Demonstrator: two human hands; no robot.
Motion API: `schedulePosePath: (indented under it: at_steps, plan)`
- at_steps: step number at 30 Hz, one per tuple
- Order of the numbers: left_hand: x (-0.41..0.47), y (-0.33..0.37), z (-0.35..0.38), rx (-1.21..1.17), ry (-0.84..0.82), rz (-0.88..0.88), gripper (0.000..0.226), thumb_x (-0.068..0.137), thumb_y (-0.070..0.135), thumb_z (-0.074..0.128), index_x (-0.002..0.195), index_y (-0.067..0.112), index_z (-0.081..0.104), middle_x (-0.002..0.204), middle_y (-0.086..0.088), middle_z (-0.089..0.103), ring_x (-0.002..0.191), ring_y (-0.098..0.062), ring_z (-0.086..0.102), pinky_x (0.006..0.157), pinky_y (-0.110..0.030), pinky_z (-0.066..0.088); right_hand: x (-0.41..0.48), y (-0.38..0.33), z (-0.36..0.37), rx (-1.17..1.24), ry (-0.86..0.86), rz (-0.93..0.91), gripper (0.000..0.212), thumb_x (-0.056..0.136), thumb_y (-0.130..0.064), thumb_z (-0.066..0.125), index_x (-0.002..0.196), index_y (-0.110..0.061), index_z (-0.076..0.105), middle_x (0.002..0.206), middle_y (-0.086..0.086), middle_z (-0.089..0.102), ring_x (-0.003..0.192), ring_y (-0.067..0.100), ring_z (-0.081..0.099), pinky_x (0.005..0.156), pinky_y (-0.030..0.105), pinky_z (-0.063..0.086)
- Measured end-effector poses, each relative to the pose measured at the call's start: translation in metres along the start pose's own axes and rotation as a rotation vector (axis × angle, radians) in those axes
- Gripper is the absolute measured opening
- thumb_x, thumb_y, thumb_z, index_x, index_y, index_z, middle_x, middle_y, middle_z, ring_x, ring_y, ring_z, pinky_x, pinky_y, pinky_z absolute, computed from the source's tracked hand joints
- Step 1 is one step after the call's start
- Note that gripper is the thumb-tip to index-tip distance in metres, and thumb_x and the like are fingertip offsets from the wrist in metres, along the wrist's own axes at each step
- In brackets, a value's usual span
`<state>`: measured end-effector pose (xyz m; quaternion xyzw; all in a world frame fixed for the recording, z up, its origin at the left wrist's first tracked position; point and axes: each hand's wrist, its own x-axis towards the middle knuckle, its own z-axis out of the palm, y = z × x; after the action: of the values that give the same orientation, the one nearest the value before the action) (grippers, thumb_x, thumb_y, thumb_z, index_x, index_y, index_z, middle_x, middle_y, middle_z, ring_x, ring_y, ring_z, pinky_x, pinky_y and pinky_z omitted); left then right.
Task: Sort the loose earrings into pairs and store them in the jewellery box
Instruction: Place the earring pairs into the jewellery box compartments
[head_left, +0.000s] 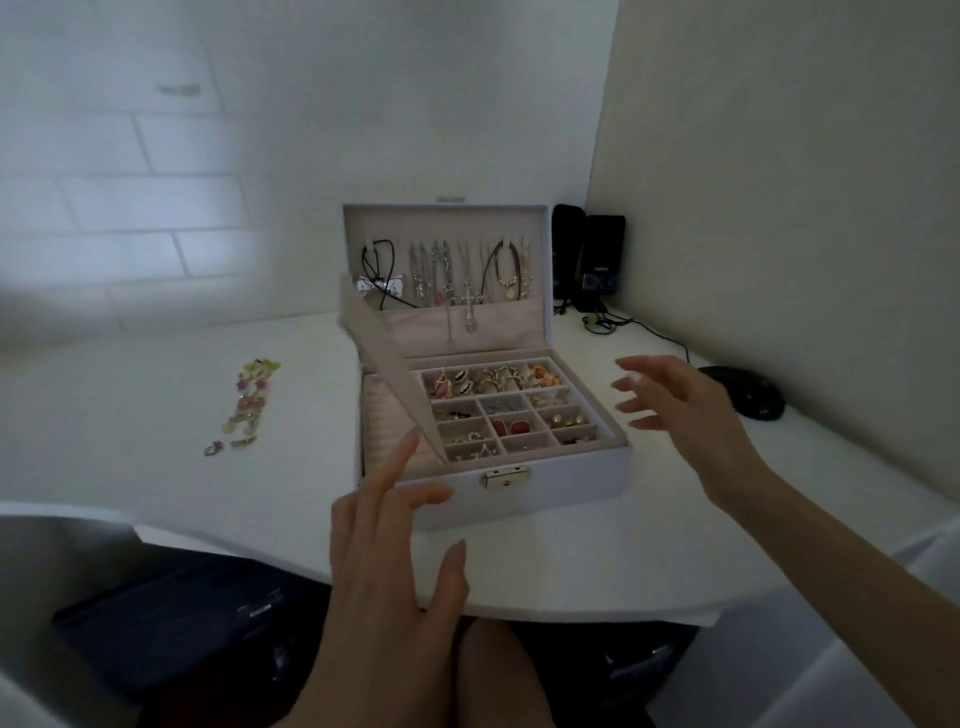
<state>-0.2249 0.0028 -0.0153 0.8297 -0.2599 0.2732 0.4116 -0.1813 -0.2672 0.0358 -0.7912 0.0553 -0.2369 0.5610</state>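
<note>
Both hands are spread and empty: my left hand (384, 545) has its forefinger by the low corner of the tilted beige panel (384, 374) in the open jewellery box (545, 486), and my right hand (675, 410) hovers beside its right wall. The loose earrings (244, 410) lie in a row on the table (571, 566), well to the left. If the panel slips, it could jumble the filled compartments (526, 415).

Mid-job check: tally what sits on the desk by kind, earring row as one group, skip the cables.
Jewellery box: 1
Row of loose earrings: 1 (single pieces too small to count)
Black speakers: 2
Black mouse: 1
Total: 5
</note>
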Motion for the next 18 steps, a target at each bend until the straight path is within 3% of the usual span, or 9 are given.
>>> schedulePosePath:
  at_steps: [5, 11, 15, 18]
  plan:
    - [0.005, -0.003, 0.012, -0.057, -0.043, 0.003, 0.036, 0.076, 0.037, 0.046, 0.111, 0.039, 0.039, 0.143, 0.021, 0.032, 0.122, 0.004, 0.032, 0.093, -0.024, 0.034, -0.002, -0.005, -0.003, 0.077, -0.008, 0.024, 0.029, 0.1, -0.031, 0.038, 0.113, -0.019, 0.061, 0.101, 0.005, 0.067, 0.085, 0.02, 0.066, 0.074, 0.031, 0.054]
    - [0.019, -0.002, 0.017, -0.016, -0.09, 0.008, 0.037, 0.076, 0.042, 0.044, 0.113, 0.043, 0.04, 0.119, 0.032, 0.041, 0.108, 0.015, 0.032, 0.09, 0.0, 0.023, 0.0, -0.005, 0.001, 0.09, -0.027, 0.046, 0.036, 0.098, -0.04, 0.037, 0.114, -0.02, 0.062, 0.105, 0.003, 0.067, 0.091, 0.019, 0.066, 0.077, 0.03, 0.054]
    - [0.026, -0.006, 0.019, 0.101, -0.048, 0.075, 0.035, 0.076, 0.042, 0.045, 0.11, 0.037, 0.044, 0.11, 0.047, 0.032, 0.091, 0.001, 0.036, 0.081, -0.029, 0.037, 0.003, -0.005, 0.005, 0.041, -0.099, 0.056, 0.023, 0.095, -0.036, 0.05, 0.109, -0.028, 0.066, 0.108, -0.003, 0.066, 0.094, 0.013, 0.064, 0.079, 0.026, 0.052]
    - [0.028, -0.006, 0.019, 0.1, -0.017, 0.088, 0.033, 0.075, 0.041, 0.046, 0.107, 0.034, 0.045, 0.101, 0.04, 0.036, 0.09, -0.004, 0.039, 0.077, -0.039, 0.044, 0.007, -0.003, 0.01, -0.218, -0.214, 0.005, 0.026, 0.088, -0.021, 0.062, 0.111, -0.032, 0.066, 0.117, -0.009, 0.058, 0.098, 0.007, 0.061, 0.077, 0.016, 0.046]
